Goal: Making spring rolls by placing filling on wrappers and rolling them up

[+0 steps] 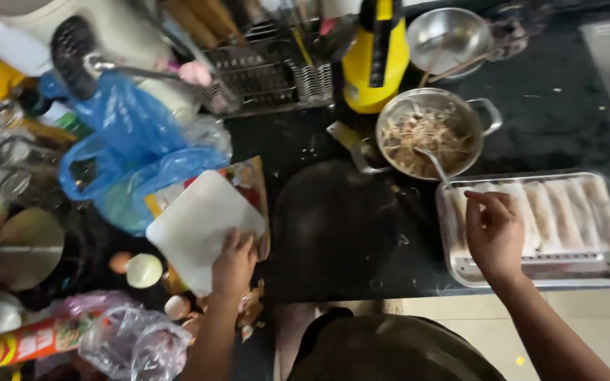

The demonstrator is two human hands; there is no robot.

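Observation:
My left hand (233, 262) presses on the near corner of a stack of white square wrappers (199, 227) lying on its coloured packet. My right hand (494, 234) hovers over the left end of a steel tray (605, 271), fingers pinched together near a rolled white wrap; whether it grips anything is unclear. Several rolled wraps (563, 214) lie side by side in the tray. Behind it sits a steel pot of shredded filling (426, 136) with a spoon (433, 164) in it. A dark round board (337, 226) lies between my hands.
Blue plastic bags (125, 152) pile at the left. A yellow bottle (374, 60), a dish rack (262, 67) and a steel bowl (446, 35) stand at the back. A cut onion (144, 270), eggs, a red tube (26, 342) and a clear bag (135, 346) crowd the near left counter edge.

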